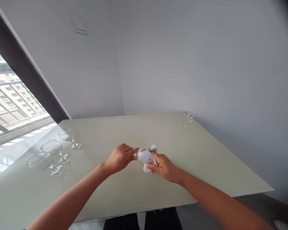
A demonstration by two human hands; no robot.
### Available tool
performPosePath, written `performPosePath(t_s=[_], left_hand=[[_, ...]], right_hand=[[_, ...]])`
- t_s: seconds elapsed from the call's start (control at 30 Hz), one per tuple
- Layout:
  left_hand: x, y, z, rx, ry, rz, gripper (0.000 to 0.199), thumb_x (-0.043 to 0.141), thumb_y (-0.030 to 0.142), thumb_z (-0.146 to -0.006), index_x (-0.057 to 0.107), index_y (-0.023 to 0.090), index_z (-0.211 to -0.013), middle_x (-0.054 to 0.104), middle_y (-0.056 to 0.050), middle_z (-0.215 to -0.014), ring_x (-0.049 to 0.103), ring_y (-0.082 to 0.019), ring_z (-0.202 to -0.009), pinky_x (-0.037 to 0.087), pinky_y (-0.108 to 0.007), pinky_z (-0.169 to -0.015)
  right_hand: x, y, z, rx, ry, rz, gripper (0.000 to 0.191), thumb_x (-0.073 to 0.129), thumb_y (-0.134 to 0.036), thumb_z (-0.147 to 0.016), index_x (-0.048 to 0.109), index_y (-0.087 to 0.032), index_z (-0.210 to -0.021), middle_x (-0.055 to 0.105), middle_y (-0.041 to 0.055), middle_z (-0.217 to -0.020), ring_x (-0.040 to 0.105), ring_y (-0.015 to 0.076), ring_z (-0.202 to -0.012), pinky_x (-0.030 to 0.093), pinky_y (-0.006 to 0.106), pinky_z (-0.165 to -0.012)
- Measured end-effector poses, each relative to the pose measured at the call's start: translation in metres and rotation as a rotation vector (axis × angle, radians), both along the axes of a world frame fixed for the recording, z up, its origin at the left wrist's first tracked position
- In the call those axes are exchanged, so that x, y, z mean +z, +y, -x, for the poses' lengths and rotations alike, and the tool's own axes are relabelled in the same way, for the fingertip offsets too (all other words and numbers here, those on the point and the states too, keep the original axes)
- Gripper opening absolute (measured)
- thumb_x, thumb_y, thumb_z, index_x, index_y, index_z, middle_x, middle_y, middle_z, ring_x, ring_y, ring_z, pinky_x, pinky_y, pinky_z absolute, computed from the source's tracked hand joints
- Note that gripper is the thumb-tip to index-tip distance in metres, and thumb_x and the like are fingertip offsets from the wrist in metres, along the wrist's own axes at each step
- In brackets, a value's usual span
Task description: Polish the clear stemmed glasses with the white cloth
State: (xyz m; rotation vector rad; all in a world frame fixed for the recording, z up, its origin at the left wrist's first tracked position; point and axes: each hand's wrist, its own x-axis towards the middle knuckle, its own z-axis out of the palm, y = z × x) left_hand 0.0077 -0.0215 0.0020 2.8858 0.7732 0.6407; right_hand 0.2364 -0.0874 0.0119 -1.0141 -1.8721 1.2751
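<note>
Both hands were engaged on one workpiece, a stemmed glass [144, 156] wrapped in a white cloth [147, 168]. Left hand [120, 158]: fingers partly curled, thumb and fingertips closed on the clear stem end of the glass. Right hand [166, 167]: fingers and thumb curled around the cloth at the bowl end, grasping cloth and glass together. Whether the cloth also filled the bowl could not be determined. The workpiece lay roughly horizontal between the two hands, over the near middle part of the counter [206, 159]; its clearance from the surface could not be determined.

To the left of the left hand, three clear stemmed glasses stood upright on their feet in a slanting row: near glass [39, 162], middle glass [54, 149] and far glass [66, 135]. A further clear glass [189, 117] stood at the far right corner. Plain walls bounded the counter behind; a window [12, 95] was located at left.
</note>
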Motion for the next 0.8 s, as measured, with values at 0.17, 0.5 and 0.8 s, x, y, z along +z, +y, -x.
performPosePath(t_s=[0.17, 0.5, 0.8], left_hand=[[0.001, 0.001, 0.009, -0.333, 0.216, 0.823, 0.041, 0.033, 0.042, -0.089, 0.059, 0.014, -0.077, 0.053, -0.001, -0.058, 0.046, -0.009, -0.052, 0.04, -0.021, -0.052], [0.0, -0.026, -0.014, 0.177, 0.048, -0.505, 0.034, 0.048, 0.023, -0.085, 0.047, 0.019, -0.119, 0.063, -0.005, -0.085, 0.058, -0.017, -0.082, 0.032, -0.043, -0.094], [0.007, -0.01, -0.001, -0.04, 0.064, 0.393, 0.033, 0.033, 0.038, -0.09, 0.058, 0.017, -0.083, 0.053, 0.002, -0.058, 0.048, -0.008, -0.053, 0.038, -0.021, -0.056]], right_hand=[[-0.002, -0.01, 0.0, 0.167, -0.281, -0.266, 0.023, 0.057, -0.031, -0.076, 0.043, -0.018, -0.063, 0.037, -0.0047, -0.058, 0.031, 0.0087, -0.053, 0.03, 0.025, -0.055], [-0.019, 0.012, 0.01, -0.31, 0.702, 0.677, 0.029, 0.072, -0.036, -0.064, 0.059, -0.014, -0.078, 0.051, -0.0002, -0.067, 0.046, 0.0076, -0.057, 0.038, 0.018, -0.046], [-0.004, -0.019, 0.009, -0.115, 0.094, 0.156, 0.022, 0.059, -0.04, -0.075, 0.053, -0.018, -0.077, 0.048, -0.0028, -0.064, 0.042, 0.0094, -0.056, 0.037, 0.023, -0.051]])
